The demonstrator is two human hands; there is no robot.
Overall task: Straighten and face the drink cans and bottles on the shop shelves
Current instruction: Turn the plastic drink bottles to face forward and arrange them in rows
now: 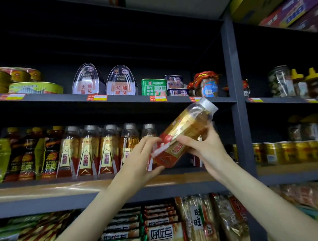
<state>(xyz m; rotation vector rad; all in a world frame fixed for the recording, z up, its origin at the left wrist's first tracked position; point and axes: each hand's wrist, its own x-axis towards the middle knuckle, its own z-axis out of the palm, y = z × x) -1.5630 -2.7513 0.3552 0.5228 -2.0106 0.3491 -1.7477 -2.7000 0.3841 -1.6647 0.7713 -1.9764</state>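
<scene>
A clear bottle of amber drink (186, 127) with a gold and red label and a white cap is lifted off the middle shelf and tilted, cap up to the right. My right hand (204, 146) grips its middle from the right. My left hand (143, 162) holds its red base, thumb under it and fingers over the label. A row of the same bottles (94, 151) stands upright on the wooden middle shelf (49, 191). Left of them stand dark bottles with yellow and black labels (28, 155). Gold cans (289, 152) line the right bay.
The upper shelf carries canned ham packs (120, 82), flat tins (36, 87), a green tin (153, 87) and jars (206, 84). A grey upright post (234, 92) divides the bays. Snack packets (199, 221) fill the shelf below. Boxes (286, 9) lie on top at right.
</scene>
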